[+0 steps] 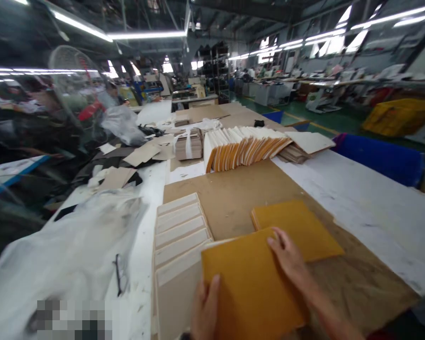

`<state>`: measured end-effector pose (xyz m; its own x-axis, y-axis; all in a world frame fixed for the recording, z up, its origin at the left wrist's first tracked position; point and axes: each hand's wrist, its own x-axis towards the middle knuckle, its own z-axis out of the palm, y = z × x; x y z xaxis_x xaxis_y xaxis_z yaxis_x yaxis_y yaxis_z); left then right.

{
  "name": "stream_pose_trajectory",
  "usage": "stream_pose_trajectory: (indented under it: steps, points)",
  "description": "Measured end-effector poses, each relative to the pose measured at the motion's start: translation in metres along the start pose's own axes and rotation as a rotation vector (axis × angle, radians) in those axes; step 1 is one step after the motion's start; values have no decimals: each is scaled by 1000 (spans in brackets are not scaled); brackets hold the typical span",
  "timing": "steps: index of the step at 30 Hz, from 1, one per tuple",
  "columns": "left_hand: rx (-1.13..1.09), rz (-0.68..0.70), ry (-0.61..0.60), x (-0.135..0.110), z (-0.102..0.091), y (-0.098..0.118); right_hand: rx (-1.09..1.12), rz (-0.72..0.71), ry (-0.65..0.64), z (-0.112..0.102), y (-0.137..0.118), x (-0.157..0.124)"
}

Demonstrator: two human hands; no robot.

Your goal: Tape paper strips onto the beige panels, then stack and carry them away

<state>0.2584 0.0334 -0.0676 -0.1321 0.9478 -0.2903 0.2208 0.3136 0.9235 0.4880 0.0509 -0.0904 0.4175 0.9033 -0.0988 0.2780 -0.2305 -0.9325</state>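
An orange-yellow board (250, 283) lies at the near edge of a brown work board (233, 198). My left hand (205, 309) grips its near left edge, thumb on top. My right hand (288, 257) rests flat on its far right corner, fingers stretched out. A second orange-yellow board (297, 226) lies just beyond, partly under the first. To the left, several pale cream boards (179, 231) lie in an overlapping row.
A fanned stack of white and orange boards (244, 146) stands at the far end, with a tied bundle (188, 144) beside it. Crumpled clear plastic (74, 250) and black-framed glasses (118, 274) lie on the left. Blue bins (378, 158) line the right.
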Motion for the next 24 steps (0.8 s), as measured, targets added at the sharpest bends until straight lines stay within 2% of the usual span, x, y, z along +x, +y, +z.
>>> stream_pose_trajectory:
  steps: [1,3,5,7,8,10,11,13,15,17,18,20,24]
  points:
    - [-25,21,-38,5,28,8,-89,-2,27,-27,4,20]
    - [-189,174,-313,19,82,19,-253,15,90,-78,15,64]
    - [-173,189,-340,35,119,25,-433,59,55,-119,26,103]
    - [-110,183,-284,45,131,25,-613,-52,79,-141,28,125]
    - [-66,182,-231,46,126,22,-668,-136,113,-143,26,126]
    - [38,193,-88,43,94,9,-653,-233,142,-125,14,108]
    - [90,197,-5,40,70,-1,-562,-195,73,-104,7,93]
    - [234,187,205,34,16,-27,-400,-98,-153,-47,-2,55]
    - [406,127,406,29,-36,-55,-285,-79,-461,17,-4,19]
    - [511,60,500,25,-74,-82,-276,-70,-592,70,3,-8]
    - [541,40,507,22,-88,-93,-286,-60,-632,90,7,-17]
    - [560,29,470,19,-103,-110,-315,-43,-665,116,13,-28]
    - [613,34,355,16,-110,-126,-321,-13,-611,131,9,-36]
